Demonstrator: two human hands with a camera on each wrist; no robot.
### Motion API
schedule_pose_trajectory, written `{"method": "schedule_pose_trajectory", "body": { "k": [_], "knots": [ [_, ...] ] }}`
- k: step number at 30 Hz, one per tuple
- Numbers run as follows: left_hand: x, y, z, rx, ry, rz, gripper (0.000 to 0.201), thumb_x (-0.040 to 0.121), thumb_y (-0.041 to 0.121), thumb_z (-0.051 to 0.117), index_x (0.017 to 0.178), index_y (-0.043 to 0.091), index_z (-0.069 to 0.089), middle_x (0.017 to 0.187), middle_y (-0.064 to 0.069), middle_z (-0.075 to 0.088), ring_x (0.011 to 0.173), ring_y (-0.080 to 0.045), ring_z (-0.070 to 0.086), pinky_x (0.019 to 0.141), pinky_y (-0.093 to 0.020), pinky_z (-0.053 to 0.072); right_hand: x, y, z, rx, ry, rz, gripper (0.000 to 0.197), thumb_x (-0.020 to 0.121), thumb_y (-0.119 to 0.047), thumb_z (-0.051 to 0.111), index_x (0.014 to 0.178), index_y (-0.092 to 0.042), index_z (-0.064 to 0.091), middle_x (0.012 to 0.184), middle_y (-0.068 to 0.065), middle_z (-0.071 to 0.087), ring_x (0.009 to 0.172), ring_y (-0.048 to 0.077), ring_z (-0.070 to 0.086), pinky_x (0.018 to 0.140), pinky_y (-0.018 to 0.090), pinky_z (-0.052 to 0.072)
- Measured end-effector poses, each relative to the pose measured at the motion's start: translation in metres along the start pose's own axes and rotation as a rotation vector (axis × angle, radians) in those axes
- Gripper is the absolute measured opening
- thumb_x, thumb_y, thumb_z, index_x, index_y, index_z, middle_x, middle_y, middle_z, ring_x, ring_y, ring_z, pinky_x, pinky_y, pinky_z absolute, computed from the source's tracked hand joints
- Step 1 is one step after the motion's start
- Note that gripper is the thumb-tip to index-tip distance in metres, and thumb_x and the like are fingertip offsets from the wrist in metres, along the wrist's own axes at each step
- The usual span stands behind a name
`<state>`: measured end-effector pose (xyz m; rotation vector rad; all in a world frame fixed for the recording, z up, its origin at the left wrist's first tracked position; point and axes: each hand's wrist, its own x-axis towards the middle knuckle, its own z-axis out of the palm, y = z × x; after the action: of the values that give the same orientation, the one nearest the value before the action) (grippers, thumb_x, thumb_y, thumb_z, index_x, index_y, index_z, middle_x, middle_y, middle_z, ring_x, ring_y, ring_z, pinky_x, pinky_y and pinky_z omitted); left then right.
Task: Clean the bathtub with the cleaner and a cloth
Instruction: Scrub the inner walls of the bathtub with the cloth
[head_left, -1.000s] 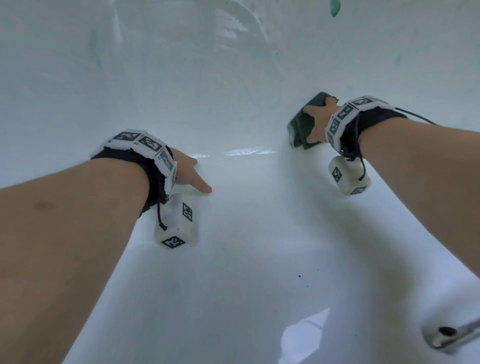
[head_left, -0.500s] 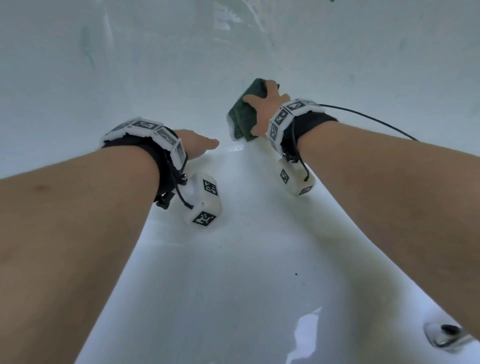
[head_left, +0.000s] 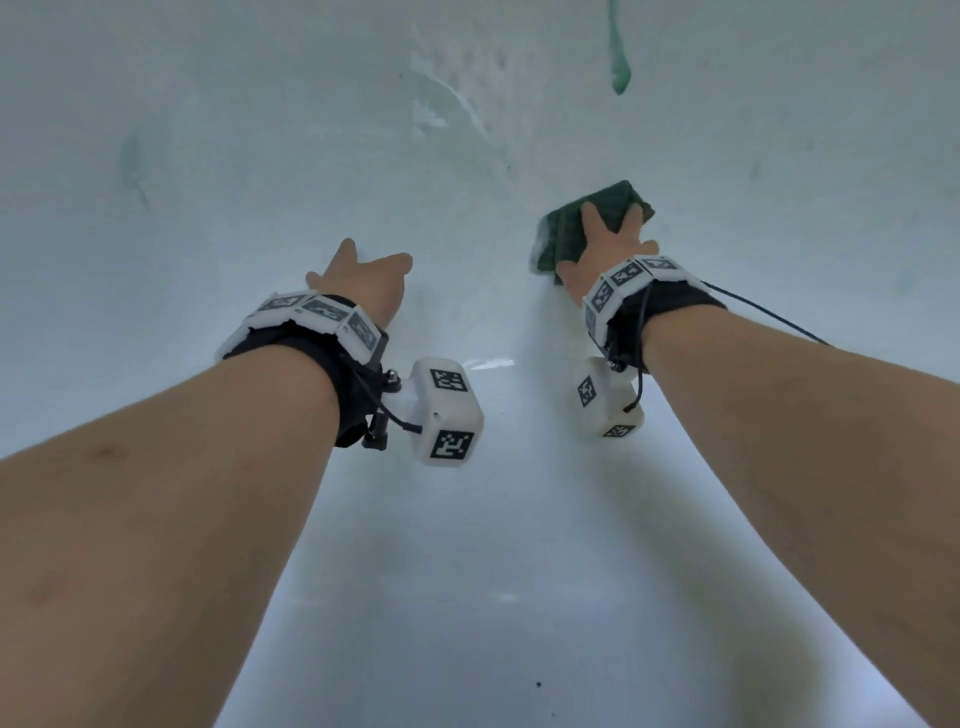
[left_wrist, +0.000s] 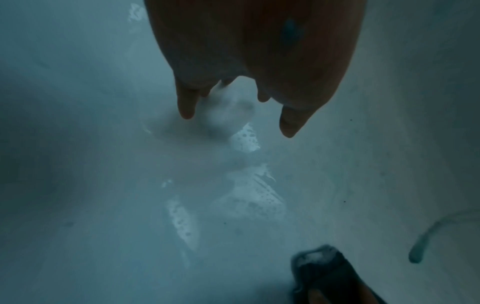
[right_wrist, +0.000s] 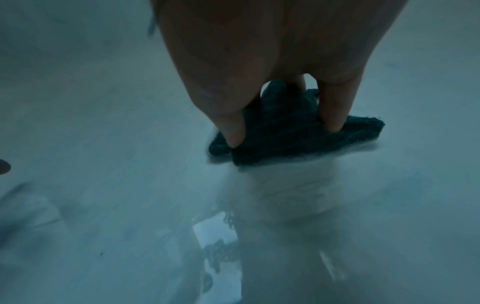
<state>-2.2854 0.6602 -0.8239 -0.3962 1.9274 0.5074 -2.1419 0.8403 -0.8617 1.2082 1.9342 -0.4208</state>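
I am looking down into a white bathtub (head_left: 467, 571). My right hand (head_left: 605, 244) presses a dark green cloth (head_left: 563, 234) flat against the tub's sloping far wall, fingers spread and straight. In the right wrist view my fingers (right_wrist: 233, 131) bear down on the cloth (right_wrist: 280, 133), with a wet foamy smear below it. My left hand (head_left: 363, 275) rests open on the tub surface to the left, fingers spread, holding nothing. Its fingers (left_wrist: 185, 107) touch the wet white surface. No cleaner bottle is in view.
A green drip of cleaner (head_left: 618, 73) runs down the far wall above the cloth, also visible as a drip (left_wrist: 415, 255) in the left wrist view. White foam streaks (head_left: 431, 98) mark the wall between the hands. A faint green smear (head_left: 132, 166) sits at the far left.
My right hand swept the cloth left across the wall, then back to the right. My left hand slid farther up the tub. The metal drain fitting at lower right has left the view.
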Motion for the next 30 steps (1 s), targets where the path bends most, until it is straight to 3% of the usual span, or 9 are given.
{"method": "schedule_pose_trajectory", "body": {
  "k": [1, 3, 6, 12, 17, 20, 23, 26, 30],
  "knots": [
    [0.000, 0.006, 0.002, -0.013, -0.012, -0.007, 0.106, 0.060, 0.054, 0.058, 0.153, 0.035, 0.011, 0.160, -0.001, 0.013, 0.138, -0.034, 0.030, 0.106, -0.053, 0.035, 0.004, 0.000, -0.003, 0.009, 0.004, 0.017, 0.072, 0.090, -0.043, 0.049, 0.149, -0.037, 0.009, 0.156, 0.012, -0.009, 0.126, 0.046, 0.032, 0.103, 0.052, 0.033],
    [0.004, 0.017, 0.007, -0.007, -0.064, 0.002, 0.098, 0.081, 0.051, 0.063, 0.154, 0.023, 0.005, 0.158, -0.005, 0.016, 0.138, -0.031, 0.031, 0.107, -0.049, 0.035, 0.011, 0.000, -0.011, 0.014, 0.008, 0.051, 0.072, 0.090, -0.041, 0.050, 0.149, -0.037, 0.009, 0.155, 0.012, -0.011, 0.125, 0.047, 0.033, 0.105, 0.051, 0.034],
    [0.018, 0.028, 0.012, 0.034, -0.098, 0.038, 0.075, 0.098, 0.042, 0.049, 0.153, 0.013, 0.008, 0.157, -0.014, 0.019, 0.140, -0.033, 0.030, 0.109, -0.045, 0.031, 0.021, -0.001, -0.029, 0.009, 0.054, 0.065, 0.072, 0.090, -0.038, 0.052, 0.150, -0.035, 0.011, 0.155, 0.013, -0.010, 0.126, 0.045, 0.036, 0.106, 0.047, 0.034],
    [0.020, 0.031, 0.017, 0.030, -0.113, 0.003, 0.080, 0.095, 0.043, 0.052, 0.154, 0.020, 0.003, 0.155, -0.018, 0.023, 0.139, -0.038, 0.030, 0.108, -0.050, 0.030, 0.059, -0.020, -0.070, -0.010, 0.084, 0.016, 0.075, 0.088, -0.039, 0.050, 0.150, -0.032, 0.009, 0.156, 0.012, -0.004, 0.134, 0.044, 0.025, 0.110, 0.049, 0.028],
    [0.024, 0.036, 0.017, -0.007, -0.099, 0.000, 0.078, 0.096, 0.039, 0.052, 0.154, 0.019, 0.004, 0.154, -0.017, 0.025, 0.139, -0.036, 0.031, 0.108, -0.048, 0.030, 0.070, -0.047, -0.100, 0.083, 0.141, -0.169, 0.065, 0.091, -0.035, 0.050, 0.149, -0.031, 0.020, 0.158, 0.009, -0.004, 0.141, 0.042, 0.010, 0.115, 0.050, 0.018],
    [0.022, 0.036, 0.018, -0.039, -0.081, 0.008, 0.076, 0.095, 0.035, 0.052, 0.154, 0.017, 0.008, 0.153, -0.018, 0.027, 0.138, -0.036, 0.033, 0.107, -0.048, 0.032, 0.052, -0.071, -0.090, -0.031, 0.118, -0.282, 0.057, 0.093, -0.037, 0.048, 0.145, -0.038, 0.026, 0.158, 0.002, -0.004, 0.141, 0.043, 0.007, 0.117, 0.046, 0.014],
    [0.021, 0.035, 0.017, -0.067, -0.082, 0.003, 0.077, 0.094, 0.035, 0.052, 0.154, 0.018, 0.007, 0.153, -0.017, 0.028, 0.138, -0.036, 0.033, 0.107, -0.050, 0.032, 0.034, -0.063, -0.063, -0.086, 0.090, -0.401, 0.055, 0.091, -0.031, 0.051, 0.142, -0.037, 0.031, 0.157, 0.001, 0.000, 0.139, 0.043, 0.008, 0.114, 0.047, 0.023],
    [0.022, 0.035, 0.014, -0.088, -0.112, 0.001, 0.078, 0.094, 0.036, 0.051, 0.154, 0.021, 0.005, 0.155, -0.014, 0.025, 0.139, -0.034, 0.031, 0.107, -0.049, 0.031, 0.031, -0.037, -0.051, -0.073, 0.123, -0.368, 0.058, 0.090, -0.027, 0.052, 0.142, -0.038, 0.030, 0.157, 0.000, 0.001, 0.138, 0.042, 0.010, 0.109, 0.047, 0.032],
    [0.022, 0.033, 0.009, -0.066, -0.132, 0.016, 0.077, 0.094, 0.033, 0.053, 0.154, 0.020, 0.005, 0.156, -0.013, 0.023, 0.140, -0.033, 0.029, 0.108, -0.048, 0.031, 0.037, -0.044, -0.067, -0.114, 0.103, -0.187, 0.064, 0.094, -0.033, 0.048, 0.148, -0.037, 0.015, 0.158, 0.004, -0.006, 0.139, 0.044, 0.009, 0.115, 0.048, 0.019]
  ]
}}
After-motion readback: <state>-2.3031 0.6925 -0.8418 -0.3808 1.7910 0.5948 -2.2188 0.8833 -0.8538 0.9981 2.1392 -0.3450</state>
